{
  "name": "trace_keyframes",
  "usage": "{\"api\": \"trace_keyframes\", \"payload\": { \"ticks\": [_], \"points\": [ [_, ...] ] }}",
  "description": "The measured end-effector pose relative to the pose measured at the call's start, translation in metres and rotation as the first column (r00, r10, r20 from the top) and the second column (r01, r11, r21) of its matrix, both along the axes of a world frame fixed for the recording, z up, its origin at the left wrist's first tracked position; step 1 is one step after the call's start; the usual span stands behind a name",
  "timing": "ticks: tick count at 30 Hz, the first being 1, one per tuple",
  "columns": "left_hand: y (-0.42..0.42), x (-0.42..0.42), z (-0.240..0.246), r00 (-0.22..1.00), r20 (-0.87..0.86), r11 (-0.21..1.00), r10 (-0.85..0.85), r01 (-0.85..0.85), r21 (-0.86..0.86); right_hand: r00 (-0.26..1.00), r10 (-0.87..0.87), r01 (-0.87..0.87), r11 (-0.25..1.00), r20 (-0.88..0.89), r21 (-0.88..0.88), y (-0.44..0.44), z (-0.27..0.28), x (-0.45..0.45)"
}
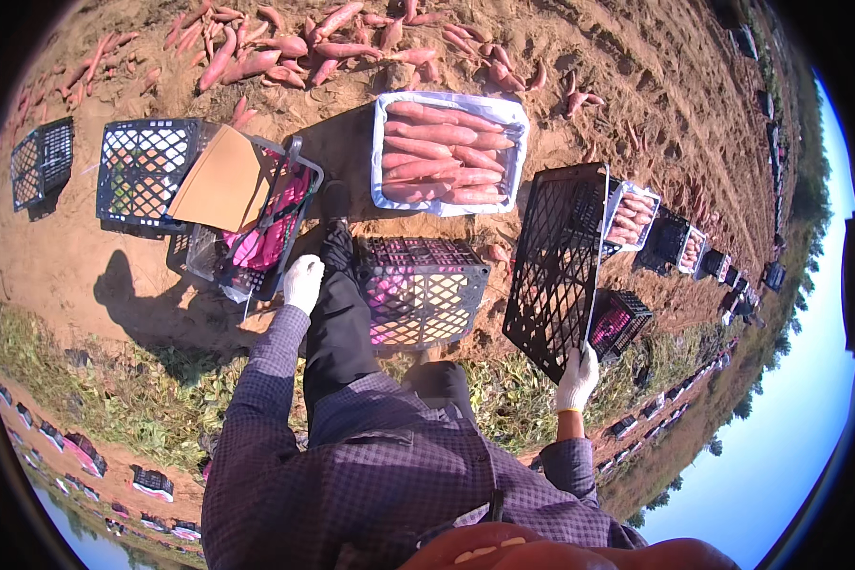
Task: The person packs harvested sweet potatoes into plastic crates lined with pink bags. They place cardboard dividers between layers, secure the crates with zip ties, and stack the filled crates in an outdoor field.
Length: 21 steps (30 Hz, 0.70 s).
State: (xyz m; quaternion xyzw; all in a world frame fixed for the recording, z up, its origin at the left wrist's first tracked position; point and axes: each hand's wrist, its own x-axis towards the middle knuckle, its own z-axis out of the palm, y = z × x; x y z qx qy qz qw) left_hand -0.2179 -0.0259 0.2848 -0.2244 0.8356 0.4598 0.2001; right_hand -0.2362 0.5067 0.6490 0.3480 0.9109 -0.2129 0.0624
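Observation:
My right hand (578, 377), in a white knit glove, grips the edge of a tilted black plastic lattice crate (552, 274). My left hand (303, 283), gloved too, has its fingers curled beside a black crate (262, 283) with bright pink material (253, 246) inside; whether it holds that crate's rim is unclear. Ahead of me stands a crate with a white liner (522, 153), filled with sweet potatoes (438, 160) in rows. Between it and my body sits another black lattice crate (427, 271) with pink and pale contents showing through.
A brown cardboard sheet (221, 178) leans over the crates at left, near another lattice crate (146, 171). Loose sweet potatoes (256, 64) lie on the soil beyond. Lined, filled crates (633, 217) run in a row to the right. Cut vines (149, 399) cover the near ground.

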Motion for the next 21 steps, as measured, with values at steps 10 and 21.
{"api": "trace_keyframes", "payload": {
  "ticks": [10,21],
  "points": [
    [0.043,-0.065,0.027,0.85,0.138,0.86,-0.508,0.508,0.036,0.934,-0.304,0.255,0.935,-0.188,-0.248,-0.007,-0.049,-0.116],
    [0.084,-0.083,0.035,0.895,0.107,0.882,-0.432,0.444,-0.155,0.779,-0.626,0.258,0.276,0.031,-0.926,0.05,-0.309,-0.291]
  ]
}}
